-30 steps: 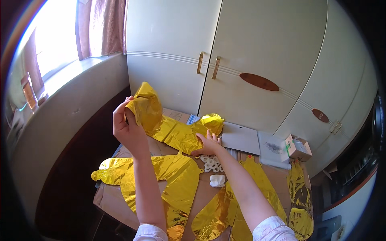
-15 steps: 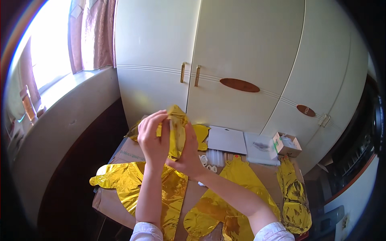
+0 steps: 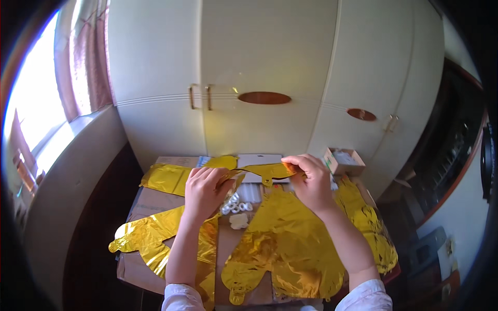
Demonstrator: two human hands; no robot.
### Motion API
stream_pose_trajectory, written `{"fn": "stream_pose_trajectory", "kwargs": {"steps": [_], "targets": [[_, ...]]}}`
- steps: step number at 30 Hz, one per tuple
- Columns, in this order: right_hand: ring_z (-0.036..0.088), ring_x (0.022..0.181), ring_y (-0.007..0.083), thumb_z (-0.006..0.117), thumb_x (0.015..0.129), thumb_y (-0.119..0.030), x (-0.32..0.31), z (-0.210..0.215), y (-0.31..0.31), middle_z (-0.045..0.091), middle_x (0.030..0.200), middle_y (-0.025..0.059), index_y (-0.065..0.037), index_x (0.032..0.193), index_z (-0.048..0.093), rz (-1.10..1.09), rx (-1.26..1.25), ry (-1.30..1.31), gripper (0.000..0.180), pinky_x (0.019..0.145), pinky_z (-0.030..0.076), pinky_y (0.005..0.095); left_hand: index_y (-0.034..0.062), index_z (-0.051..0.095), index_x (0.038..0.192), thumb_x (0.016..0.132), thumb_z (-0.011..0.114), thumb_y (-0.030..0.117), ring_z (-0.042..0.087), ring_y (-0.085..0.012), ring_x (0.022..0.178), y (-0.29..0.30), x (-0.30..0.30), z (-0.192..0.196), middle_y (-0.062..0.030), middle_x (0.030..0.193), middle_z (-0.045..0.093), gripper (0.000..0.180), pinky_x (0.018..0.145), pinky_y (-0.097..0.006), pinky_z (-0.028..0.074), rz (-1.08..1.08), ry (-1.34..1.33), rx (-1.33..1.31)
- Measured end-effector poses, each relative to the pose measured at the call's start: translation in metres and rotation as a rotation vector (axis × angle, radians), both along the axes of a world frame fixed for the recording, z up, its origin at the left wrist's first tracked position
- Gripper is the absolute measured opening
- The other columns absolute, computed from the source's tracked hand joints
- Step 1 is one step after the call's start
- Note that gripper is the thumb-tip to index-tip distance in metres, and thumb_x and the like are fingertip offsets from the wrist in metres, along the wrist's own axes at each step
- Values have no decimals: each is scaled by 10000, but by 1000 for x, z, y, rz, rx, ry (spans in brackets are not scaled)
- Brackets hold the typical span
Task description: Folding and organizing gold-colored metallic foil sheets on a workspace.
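Note:
Both my hands are raised over the table, pulling a gold foil balloon (image 3: 263,170) out sideways between them, with a small tab hanging at its lower edge. My left hand (image 3: 204,191) pinches the crumpled left end. At the other end, the fingers of my right hand (image 3: 311,182) are closed on the foil. Below lies a large flat gold foil balloon (image 3: 298,233) in the middle right. Another gold foil balloon (image 3: 148,233) is spread to the left, partly hidden behind my left forearm.
More gold foil lies at the right edge (image 3: 360,217) and back left (image 3: 167,179). Small white ring-shaped rolls (image 3: 237,207) and clear tubes (image 3: 250,193) sit in the middle. Behind them are a pale board (image 3: 259,159), an open box (image 3: 345,161) and cream cabinet doors (image 3: 267,46).
My hands have moved apart, and the foil balloon that stood bunched between them is now stretched out sideways. The view has turned to the right.

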State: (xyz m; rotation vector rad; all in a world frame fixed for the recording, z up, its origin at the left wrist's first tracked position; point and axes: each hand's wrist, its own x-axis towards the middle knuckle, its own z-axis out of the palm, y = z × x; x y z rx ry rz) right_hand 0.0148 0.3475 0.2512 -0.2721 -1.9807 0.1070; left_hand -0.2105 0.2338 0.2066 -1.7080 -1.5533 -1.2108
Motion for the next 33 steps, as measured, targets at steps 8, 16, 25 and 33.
{"fn": "stream_pose_trajectory", "kwargs": {"steps": [8,16,25,33], "targets": [[666,737,219,691,667,53,142,7,-36,683,787,34,-88,923,675,-249,216,-216,293,708,491,348,90,691,806,784,708,144,618,-231,743,34,29,-6,-32,705,642,60,703,-367,500,-96,141,-228],[690,835,168,725,774,-45,200,-12,-67,728,907,29,-76,954,711,-443,332,-298,183,756,487,337,71,616,1029,817,654,41,670,-261,705,90,78,10,-79,889,685,218,636,-369,545,-191,85,-162],[642,931,145,685,835,-169,231,-118,-130,681,917,14,-85,905,707,-314,305,-575,111,804,473,312,62,622,956,828,688,52,694,-132,691,74,88,-104,-30,871,719,144,517,-259,552,-281,282,-242],[628,826,123,665,787,-142,213,-185,-145,638,832,-16,-91,916,704,-216,166,-669,144,731,465,284,48,610,954,784,632,43,706,-229,862,56,85,-159,-61,1042,708,172,681,-314,576,-364,388,-389]]}}
